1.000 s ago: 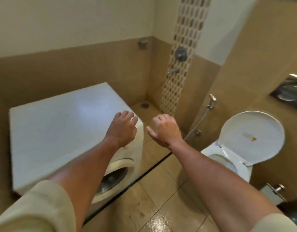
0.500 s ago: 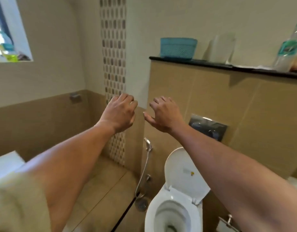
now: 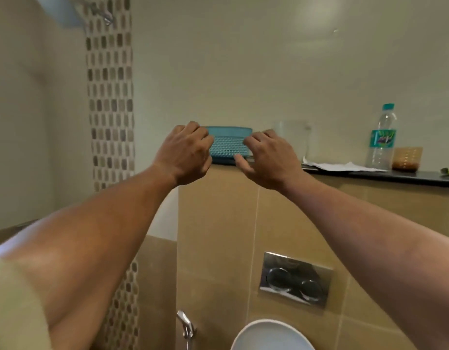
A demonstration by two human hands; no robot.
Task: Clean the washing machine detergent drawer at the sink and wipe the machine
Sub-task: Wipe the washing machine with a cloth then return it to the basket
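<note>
hands at a blue basket (image 3: 228,145) on the dark ledge (image 3: 370,176) above the toilet (image 3: 271,335) — a person, arms raised, frames it from both ends. left hand (image 3: 184,154) covers the basket's left end with fingers curled; whether they have hold of the rim cannot be told from this angle. right hand (image 3: 266,157) sits at the right end, fingers bent but loose, thumb spread low toward the base, and grips nothing. neither drawer nor machine shows in this view, nor does the sink. the basket is probably wanted for cleaning things, though its contents are hidden behind the weave.

to lift it well, both hands should close on the ends together, thumbs against the wall and fingers over the rim, so the thin-looking plastic does not twist. it should rise straight off the ledge before it comes toward the body — dragged over the edge, it could tip onto the toilet below. a clear tub (image 3: 291,137) stands just beside the basket's right end, behind the right hand, with paper (image 3: 344,166), a bottle (image 3: 382,137) and an amber cup (image 3: 406,159) farther along; the right knuckles and forearm need to keep off them. a level carry should keep whatever lies inside from spilling.
</note>
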